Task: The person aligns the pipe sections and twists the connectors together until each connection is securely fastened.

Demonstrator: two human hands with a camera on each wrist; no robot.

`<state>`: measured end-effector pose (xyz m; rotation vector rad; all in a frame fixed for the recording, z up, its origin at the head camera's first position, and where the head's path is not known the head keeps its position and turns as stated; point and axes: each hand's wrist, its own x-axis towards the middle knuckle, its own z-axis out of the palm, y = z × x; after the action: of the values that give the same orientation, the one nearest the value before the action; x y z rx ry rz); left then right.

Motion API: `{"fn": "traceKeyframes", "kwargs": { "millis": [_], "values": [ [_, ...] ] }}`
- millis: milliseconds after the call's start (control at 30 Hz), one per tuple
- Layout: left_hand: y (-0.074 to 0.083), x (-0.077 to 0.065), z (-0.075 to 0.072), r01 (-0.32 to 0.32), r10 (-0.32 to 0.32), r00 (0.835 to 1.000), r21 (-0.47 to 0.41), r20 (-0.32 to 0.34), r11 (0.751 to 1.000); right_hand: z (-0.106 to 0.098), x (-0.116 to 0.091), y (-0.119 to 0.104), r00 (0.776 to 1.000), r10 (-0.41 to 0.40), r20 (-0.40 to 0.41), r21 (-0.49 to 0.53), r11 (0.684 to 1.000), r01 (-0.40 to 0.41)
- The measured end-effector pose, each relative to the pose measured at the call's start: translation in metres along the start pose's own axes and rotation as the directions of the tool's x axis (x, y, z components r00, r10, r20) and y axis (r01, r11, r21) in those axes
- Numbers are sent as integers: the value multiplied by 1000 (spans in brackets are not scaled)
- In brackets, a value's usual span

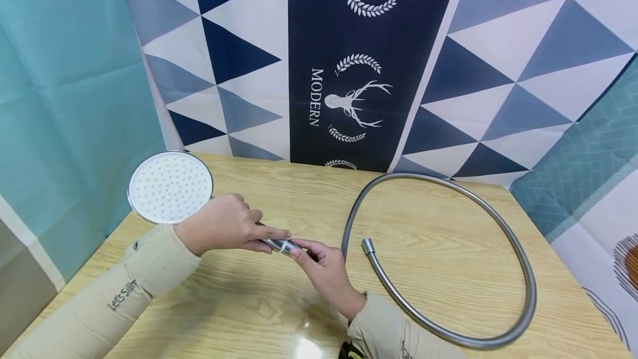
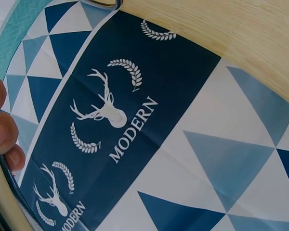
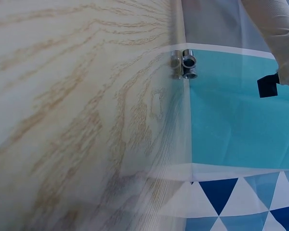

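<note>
A round shower head [image 1: 170, 187] with a white nozzle face stands out beyond my left hand [image 1: 224, 223], which grips its chrome handle [image 1: 274, 244]. The left index finger points along the handle toward its end, where a white ring shows. My right hand [image 1: 324, 270] pinches the metal end piece just past that ring between thumb and fingers. A grey flexible shower hose [image 1: 528, 287] loops over the table, one stretch of it passing out of sight behind the right hand. Its visible end carries a conical metal nut [image 1: 368, 246]. Left fingertips [image 2: 4, 134] show at the left wrist view's edge.
Beneath everything is a wood-grain table [image 1: 239, 303]. Patterned cloth [image 1: 349, 87] with triangles and deer hangs behind it, and teal cloth [image 1: 60, 93] is at the left. A small chrome fitting [image 3: 189, 65] stands near the table surface in the right wrist view.
</note>
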<state>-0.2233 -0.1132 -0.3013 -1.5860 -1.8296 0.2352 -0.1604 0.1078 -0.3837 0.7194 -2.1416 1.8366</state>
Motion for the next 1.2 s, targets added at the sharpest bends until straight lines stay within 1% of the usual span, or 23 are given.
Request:
{"fn": "traceKeyframes", "kwargs": {
  "millis": [200,433,600,800,1033,1133,1200],
  "values": [
    [1,-1,0,-8,8,1000,2,-10,1000,1,-1,-1,1000,-21,5,1,1000,21],
    [3,-3,0,-7,7,1000,24,-23,1000,2,-1,1,999,-10,35,18,1000,10],
    [3,-2,-2,-11,12,1000,21,-12,1000,1,-1,-1,999,12,42,15,1000,-13],
    [2,-1,-3,-18,18,1000,14,0,1000,0,0,-2,998,53,21,-44,998,-52],
    [4,0,-3,-22,22,1000,25,-1,999,3,-2,-5,994,103,-33,-20,994,-104],
    [4,0,-3,-23,23,1000,46,-2,999,3,-3,-4,995,88,-49,-8,996,-89],
    [4,0,-3,-21,22,1000,53,-8,998,3,-3,-3,996,79,-47,23,997,-78]
  ]
}}
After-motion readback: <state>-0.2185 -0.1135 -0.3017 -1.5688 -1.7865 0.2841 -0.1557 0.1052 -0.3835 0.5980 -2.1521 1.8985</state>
